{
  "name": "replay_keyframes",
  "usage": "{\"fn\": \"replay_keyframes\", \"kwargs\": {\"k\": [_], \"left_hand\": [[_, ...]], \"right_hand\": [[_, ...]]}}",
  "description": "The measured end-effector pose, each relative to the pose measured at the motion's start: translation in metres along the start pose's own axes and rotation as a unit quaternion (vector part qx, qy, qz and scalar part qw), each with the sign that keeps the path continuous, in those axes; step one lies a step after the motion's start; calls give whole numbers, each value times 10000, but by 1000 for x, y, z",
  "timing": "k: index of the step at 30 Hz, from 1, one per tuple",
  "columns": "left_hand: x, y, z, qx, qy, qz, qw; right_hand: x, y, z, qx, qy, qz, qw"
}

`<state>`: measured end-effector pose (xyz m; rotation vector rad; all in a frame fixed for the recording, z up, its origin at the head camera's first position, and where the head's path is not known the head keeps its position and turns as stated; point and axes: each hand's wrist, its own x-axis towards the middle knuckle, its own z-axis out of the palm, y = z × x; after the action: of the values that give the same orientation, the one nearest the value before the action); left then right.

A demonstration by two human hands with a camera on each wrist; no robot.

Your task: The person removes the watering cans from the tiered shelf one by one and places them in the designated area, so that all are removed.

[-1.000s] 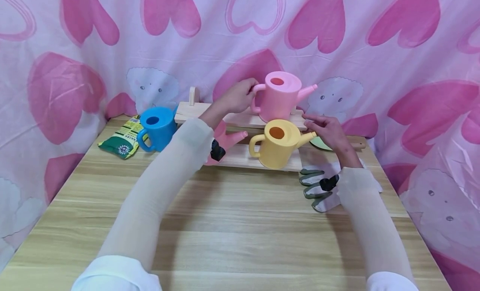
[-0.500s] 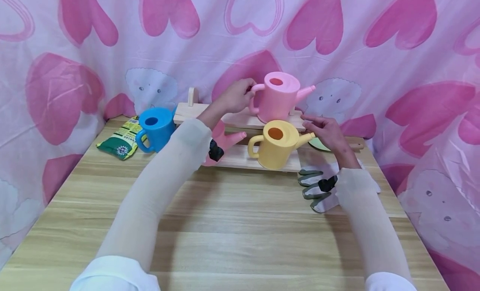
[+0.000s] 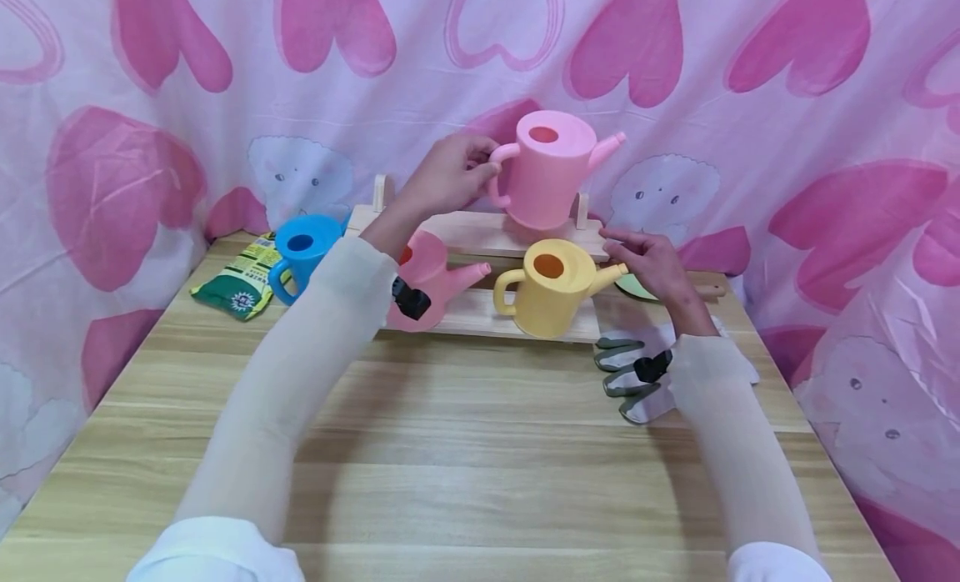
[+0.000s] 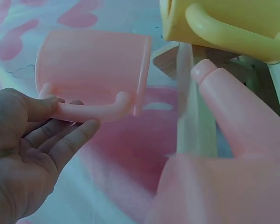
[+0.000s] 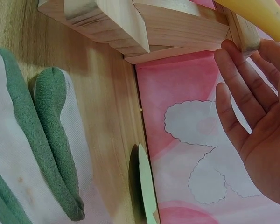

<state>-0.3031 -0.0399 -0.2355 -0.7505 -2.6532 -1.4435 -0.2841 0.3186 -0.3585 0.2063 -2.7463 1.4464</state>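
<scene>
My left hand pinches the handle of a pink watering can and holds it upright, raised above the upper board of a small two-tier wooden rack. The left wrist view shows thumb and fingers round that handle. At the rack's right end, my right hand grips the tip of the upper board between its fingers. A yellow watering can stands on the lower board. Beside it on the left is a second pink watering can, partly hidden by my left wrist.
A blue watering can and a green-yellow bag stand at the table's left. On the right lie a grey-green glove and a light green tool blade with a wooden handle. A heart-print curtain hangs behind.
My left hand has lifted the pink watering can off the upper board, up and slightly left. More of the second pink can shows now. The right hand stays on the rack's end.
</scene>
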Motion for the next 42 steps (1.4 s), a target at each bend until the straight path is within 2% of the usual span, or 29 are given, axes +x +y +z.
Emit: {"fn": "replay_keyframes", "kwargs": {"k": [6, 10, 15, 17, 21, 25, 31, 37, 42], "left_hand": [[-20, 5, -17, -222, 134, -14, 9997], [-33, 9, -32, -64, 270, 37, 9996], [-50, 11, -52, 87, 415, 280, 9987], [-59, 10, -59, 24, 462, 217, 9987], [-80, 5, -71, -76, 607, -168, 9980], [-102, -5, -81, -21, 777, -292, 9965], [-137, -17, -96, 345, 992, -651, 9923], [-171, -28, -117, 757, 1394, -701, 9848], [-198, -38, -136, 568, 1706, -757, 9808]], "right_hand": [[-4, -2, 1, -52, 62, -35, 10000], [-4, -2, 0, -89, 77, -52, 9999], [2, -6, -2, -116, 132, -105, 9998], [3, -8, -1, -68, 117, -119, 9998], [-1, -16, 0, 91, -6, -99, 9999], [-12, -31, 3, 116, -35, -116, 9999], [-24, -42, 5, 174, -102, -118, 9997], [-20, -34, 5, 198, -14, -126, 9997], [-9, -13, 4, 86, 29, -3, 10000]]}}
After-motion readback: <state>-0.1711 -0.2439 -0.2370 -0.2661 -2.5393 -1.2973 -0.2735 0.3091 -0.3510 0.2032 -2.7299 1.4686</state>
